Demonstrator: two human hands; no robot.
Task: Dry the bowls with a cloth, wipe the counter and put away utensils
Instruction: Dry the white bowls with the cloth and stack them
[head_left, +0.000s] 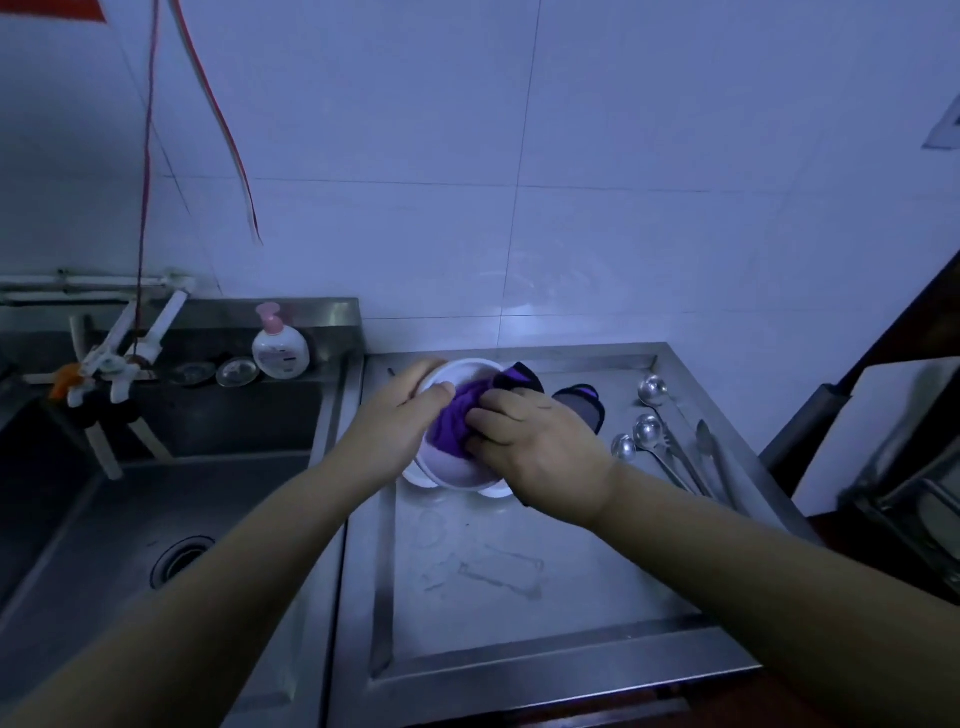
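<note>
**A:** Where is the bowl sitting, and which hand is keeping it?

**B:** The round white bowl (457, 467) is tilting over the steel draining counter (519, 597), just right of the dark steel sink (156, 493); the left hand (400, 415) is gripping its far-left rim, thumb curled over the edge; another white rim is peeking out beneath it, probably a second bowl, though I cannot tell for sure.

**A:** And the cloth?

**B:** The right hand (540, 441) is bunching the purple cloth (457, 421) inside the bowl, fingers curled and clamping down on the fabric; a dark corner of cloth is trailing over the far rim.

**A:** So which way is the wiping going?

**B:** The cloth is lying left of the right hand's knuckles, against the bowl's inner wall; I judge the drying is turning on the right hand sweeping round while the left is steadying.

**A:** The utensils?

**B:** Long-handled steel ladles and spoons (654, 431) are lying at the right, bowls far, handles running near and right; the right hand is nearer them.
</note>
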